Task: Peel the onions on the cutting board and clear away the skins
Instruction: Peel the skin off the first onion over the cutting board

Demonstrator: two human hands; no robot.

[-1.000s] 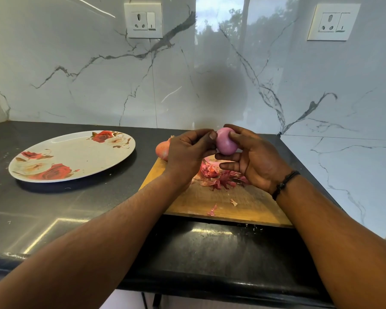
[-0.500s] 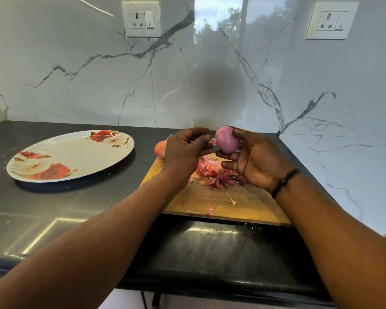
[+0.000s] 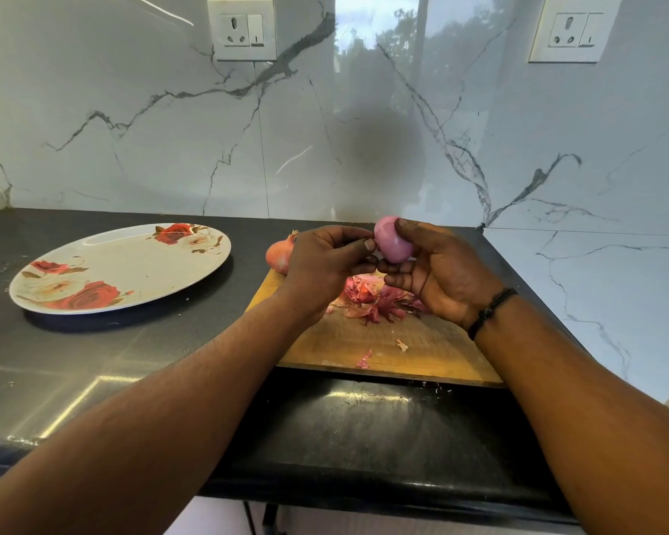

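Fingers of right hand (image 3: 443,276) curling round smooth, glossy pink onion (image 3: 393,240) w/ left hand (image 3: 325,264) fingertips pinching at its end, over papery skins (image 3: 375,299) on wooden cutting board (image 3: 421,353).

Worktop (image 3: 93,364): dark, glossy, reflecting light along its near edge. Oval plate (image 3: 124,241), white with red rose prints, lying flat on the worktop's left part. Marble-patterned wall panels (image 3: 151,140) standing behind, mirroring trees. Two white wall sockets, left one (image 3: 242,28) and right one (image 3: 574,28), sitting high.
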